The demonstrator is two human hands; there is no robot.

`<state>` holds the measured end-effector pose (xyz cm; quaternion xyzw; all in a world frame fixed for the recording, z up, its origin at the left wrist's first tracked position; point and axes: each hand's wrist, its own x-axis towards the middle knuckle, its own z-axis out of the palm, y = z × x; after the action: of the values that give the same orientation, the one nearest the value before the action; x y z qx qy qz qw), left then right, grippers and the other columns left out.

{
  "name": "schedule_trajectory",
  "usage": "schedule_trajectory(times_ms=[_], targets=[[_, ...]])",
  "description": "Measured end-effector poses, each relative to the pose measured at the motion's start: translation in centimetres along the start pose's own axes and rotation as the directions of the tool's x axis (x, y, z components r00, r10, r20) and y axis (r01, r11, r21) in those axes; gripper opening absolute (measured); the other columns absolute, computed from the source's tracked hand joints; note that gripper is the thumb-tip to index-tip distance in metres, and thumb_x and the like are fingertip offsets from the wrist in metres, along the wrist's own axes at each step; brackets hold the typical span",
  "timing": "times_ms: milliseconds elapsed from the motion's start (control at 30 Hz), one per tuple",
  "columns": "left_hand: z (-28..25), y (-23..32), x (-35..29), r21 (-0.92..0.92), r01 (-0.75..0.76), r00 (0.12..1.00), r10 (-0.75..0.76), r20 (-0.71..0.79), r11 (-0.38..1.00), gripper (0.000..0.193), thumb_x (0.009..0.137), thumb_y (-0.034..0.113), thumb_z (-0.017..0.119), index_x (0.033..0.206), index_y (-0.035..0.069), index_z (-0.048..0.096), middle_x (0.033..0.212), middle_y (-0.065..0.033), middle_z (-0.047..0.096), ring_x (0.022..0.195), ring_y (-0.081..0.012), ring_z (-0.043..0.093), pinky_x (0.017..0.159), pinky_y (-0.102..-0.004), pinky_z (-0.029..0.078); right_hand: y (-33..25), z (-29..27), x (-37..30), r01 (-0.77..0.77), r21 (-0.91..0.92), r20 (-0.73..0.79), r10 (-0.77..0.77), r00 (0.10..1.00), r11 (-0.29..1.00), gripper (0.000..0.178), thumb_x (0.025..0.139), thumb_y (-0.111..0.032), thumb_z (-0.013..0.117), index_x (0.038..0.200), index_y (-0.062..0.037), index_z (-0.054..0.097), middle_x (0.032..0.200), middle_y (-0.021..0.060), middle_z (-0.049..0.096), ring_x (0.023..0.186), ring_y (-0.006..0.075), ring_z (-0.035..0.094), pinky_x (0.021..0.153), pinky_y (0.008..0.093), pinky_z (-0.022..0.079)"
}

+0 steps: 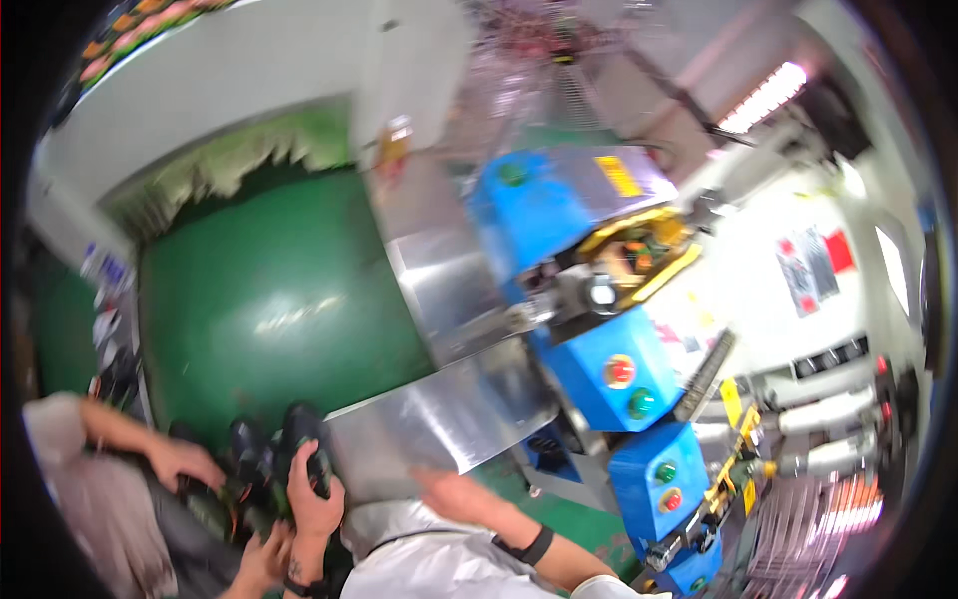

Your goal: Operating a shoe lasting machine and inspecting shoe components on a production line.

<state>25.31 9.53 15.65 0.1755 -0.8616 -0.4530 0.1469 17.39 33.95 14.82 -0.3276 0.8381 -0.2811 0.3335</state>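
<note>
My left hand is closed around a black shoe, held toe up beside the near left corner of a metal table. Part of the shoe is hidden behind my fingers. My right hand is over the table's near edge, and motion smears its fingers, so I cannot tell whether they grip anything. To my left, a co-worker's hands are around more dark shoes, low and close to my left hand.
Blue machine housings with red and green buttons stand along the table's right side. A yellow-edged fixture sits farther back. Green floor lies beyond the shoes. At the far left, a rack bears several colourful shoes.
</note>
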Motion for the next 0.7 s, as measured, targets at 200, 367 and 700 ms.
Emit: schedule_trajectory(times_ms=[200,367,700], targets=[[6.8,4.4,4.1,-0.01,-0.251,0.782,0.209,0.587,0.968,0.056,0.072,0.009,0.062,0.124,-0.003,0.047,0.116,-0.0245,0.056,0.11,-0.04,0.054,0.094,-0.0426,0.044,-0.2,-2.3,-4.7,-0.167,0.155,-0.207,0.197,0.958,0.974,0.046,0.086,-0.014,0.056,0.128,0.0001,0.045,0.112,0.0238,0.059,0.097,0.0403,0.059,0.081,0.0442,0.049],[13.0,6.4,2.5,-0.081,-0.575,0.277,0.288,0.917,0.814,0.057,0.074,0.024,0.062,0.123,-0.003,0.05,0.116,-0.026,0.056,0.105,-0.042,0.055,0.091,-0.0453,0.046,1.9,-0.4,-13.7,-0.104,0.281,-0.574,0.254,0.779,0.954,0.042,0.088,-0.017,0.054,0.127,-0.0026,0.045,0.1,0.0205,0.062,0.085,0.0386,0.061,0.073,0.0441,0.05],[22.1,15.3,-5.4,-0.206,-0.655,-0.046,0.233,0.971,0.727,0.059,0.081,0.027,0.06,0.13,-0.002,0.044,0.116,-0.0253,0.057,0.106,-0.0408,0.055,0.091,-0.044,0.045,1.7,0.7,-32.7,0.024,0.513,-0.822,0.483,0.302,0.858,0.027,0.089,-0.013,0.058,0.115,-0.0033,0.059,0.099,0.0121,0.068,0.09,0.0289,0.066,0.078,0.0362,0.053]])
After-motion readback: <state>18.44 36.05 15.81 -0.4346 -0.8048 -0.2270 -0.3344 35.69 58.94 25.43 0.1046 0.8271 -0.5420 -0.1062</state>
